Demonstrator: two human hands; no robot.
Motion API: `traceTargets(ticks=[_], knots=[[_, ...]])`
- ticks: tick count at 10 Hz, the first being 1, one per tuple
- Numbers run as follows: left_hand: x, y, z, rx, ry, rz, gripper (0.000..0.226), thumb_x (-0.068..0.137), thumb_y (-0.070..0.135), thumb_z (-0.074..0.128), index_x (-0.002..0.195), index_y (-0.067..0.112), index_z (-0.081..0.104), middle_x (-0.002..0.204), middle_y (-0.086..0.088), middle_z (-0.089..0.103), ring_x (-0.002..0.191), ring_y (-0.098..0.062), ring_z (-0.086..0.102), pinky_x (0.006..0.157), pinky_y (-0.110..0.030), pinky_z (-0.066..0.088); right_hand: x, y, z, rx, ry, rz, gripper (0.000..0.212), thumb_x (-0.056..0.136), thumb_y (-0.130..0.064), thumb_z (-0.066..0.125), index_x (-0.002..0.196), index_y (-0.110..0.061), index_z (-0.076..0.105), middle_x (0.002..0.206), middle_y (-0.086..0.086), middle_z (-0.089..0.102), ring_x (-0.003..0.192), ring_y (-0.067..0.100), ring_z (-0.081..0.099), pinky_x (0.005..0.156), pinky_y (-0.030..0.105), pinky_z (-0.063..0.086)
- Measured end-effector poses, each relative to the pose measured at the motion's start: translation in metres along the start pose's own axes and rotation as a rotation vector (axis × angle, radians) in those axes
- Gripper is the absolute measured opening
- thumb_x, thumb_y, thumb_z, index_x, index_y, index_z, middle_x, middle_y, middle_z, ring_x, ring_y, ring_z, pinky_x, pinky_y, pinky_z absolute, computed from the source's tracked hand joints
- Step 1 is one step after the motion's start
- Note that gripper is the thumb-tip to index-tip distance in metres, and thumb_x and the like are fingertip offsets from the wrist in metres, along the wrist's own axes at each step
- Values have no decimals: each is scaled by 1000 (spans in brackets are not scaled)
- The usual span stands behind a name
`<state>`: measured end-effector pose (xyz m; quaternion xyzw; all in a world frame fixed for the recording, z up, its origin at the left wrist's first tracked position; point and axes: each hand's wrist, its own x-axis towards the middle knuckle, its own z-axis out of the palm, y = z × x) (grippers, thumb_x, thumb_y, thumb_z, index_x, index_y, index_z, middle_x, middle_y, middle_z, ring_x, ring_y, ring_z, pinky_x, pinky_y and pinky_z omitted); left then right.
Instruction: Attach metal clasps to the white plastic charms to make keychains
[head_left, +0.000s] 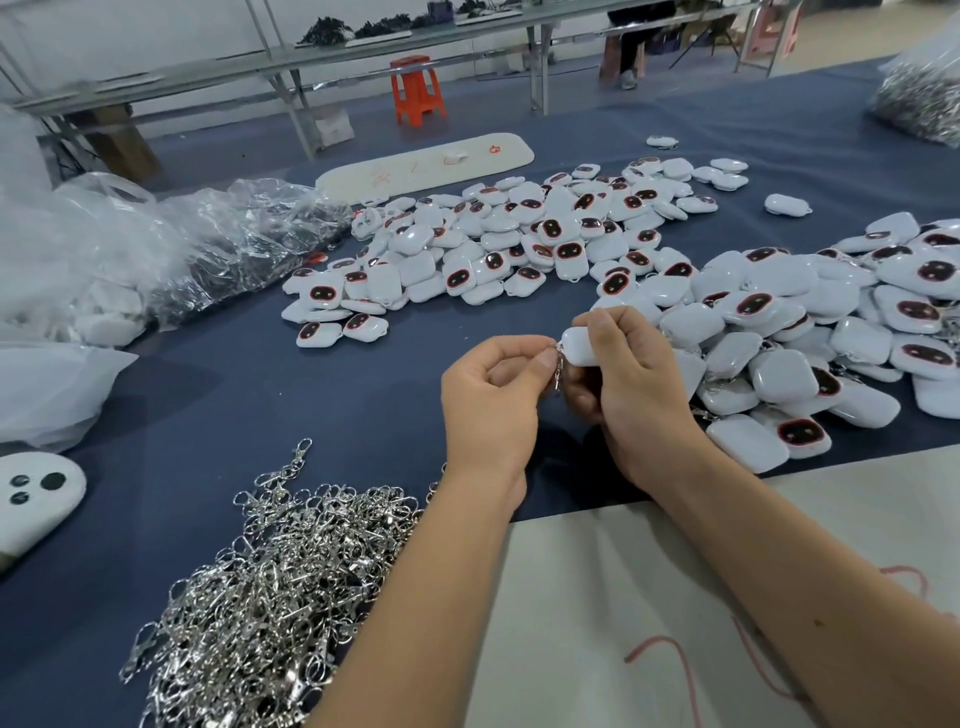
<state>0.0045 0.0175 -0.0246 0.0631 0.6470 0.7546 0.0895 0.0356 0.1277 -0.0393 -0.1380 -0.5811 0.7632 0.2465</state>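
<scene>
My right hand (626, 379) grips a white plastic charm (582, 347) above the blue table. Against its left end, my left hand (496, 395) pinches a metal clasp (559, 366) that hangs down between both hands. A heap of silver clasps (275, 587) lies at the near left. Loose white charms with dark red faces are spread in a pile (519, 244) across the middle. A second pile of charms (831, 332) sits at the right, some with clasps showing.
Clear plastic bags (171, 244) lie at the left, one holding white charms. A white board (426, 163) lies beyond the piles, and a white sheet (649, 613) covers the near right. A bag of metal parts (922, 98) sits far right. An orange stool (417, 91) stands behind.
</scene>
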Motion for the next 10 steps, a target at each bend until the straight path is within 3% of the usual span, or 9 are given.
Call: traceTargets(ticks=[1, 2, 3, 5, 6, 7, 8, 9, 10], knots=[[3, 3, -7, 357, 10, 276, 16, 89, 1, 74, 84, 16, 78, 75, 5, 75, 70, -7, 68, 70, -19, 53, 0, 1, 0, -6, 3, 16, 20, 110, -25, 47, 93, -16, 55, 57, 2, 51, 43, 16, 39, 40, 22, 32], [2, 9, -12, 699, -48, 496, 19, 89, 0, 69, 84, 17, 77, 75, 7, 71, 74, -12, 65, 72, -29, 53, -1, 1, 0, -40, 0, 39, 22, 110, -27, 48, 93, -15, 54, 59, 1, 55, 43, 15, 42, 39, 21, 32], [1, 11, -11, 921, -63, 590, 19, 91, 1, 62, 89, 14, 76, 80, -1, 69, 78, -23, 60, 75, -44, 48, -1, 2, 0, -98, 3, 17, 23, 110, -28, 50, 92, -14, 52, 58, -1, 57, 42, 15, 43, 39, 20, 31], [0, 7, -10, 851, -32, 611, 12, 94, 5, 67, 93, 12, 76, 86, -2, 71, 83, -25, 63, 79, -47, 51, -3, 2, 1, -105, 59, -46, 23, 108, -30, 53, 91, -15, 52, 58, -4, 58, 43, 12, 45, 39, 21, 35], [2, 0, -12, 881, -34, 607, 9, 92, 9, 69, 99, 13, 73, 97, 1, 69, 96, -22, 62, 90, -38, 49, -1, 2, 0, -144, 191, -133, 16, 107, -31, 55, 95, -21, 55, 66, -7, 62, 53, 9, 55, 46, 24, 44], [7, -8, -17, 1010, -85, 543, 8, 93, 25, 73, 100, 21, 73, 105, 5, 61, 107, -15, 51, 88, -15, 31, 0, 2, -6, -203, 275, -251, 16, 104, -31, 53, 120, -31, 51, 70, -4, 69, 61, 12, 63, 60, 30, 53], [10, -15, -20, 1070, -114, 501, 14, 93, 38, 73, 100, 26, 72, 106, 7, 55, 108, -12, 42, 84, -11, 22, 0, -3, -7, -240, 316, -354, 64, 102, -23, 53, 157, -31, 22, 87, -26, 71, 72, 8, 72, 77, 36, 62], [13, -19, -21, 1074, -119, 505, 19, 92, 42, 72, 104, 27, 72, 108, 8, 55, 109, -12, 40, 86, -11, 22, 4, -4, -10, -250, 343, -381, 82, 102, -1, 45, 164, -30, 0, 102, -61, 52, 93, 1, 75, 89, 40, 61], [16, -22, -24, 1067, -110, 501, 19, 92, 42, 73, 105, 28, 72, 110, 7, 55, 110, -14, 41, 88, -14, 25, 5, -8, -15, -302, 376, -330, 85, 102, 4, 39, 166, -36, 0, 164, -17, 34, 122, 7, 67, 99, 30, 58]])
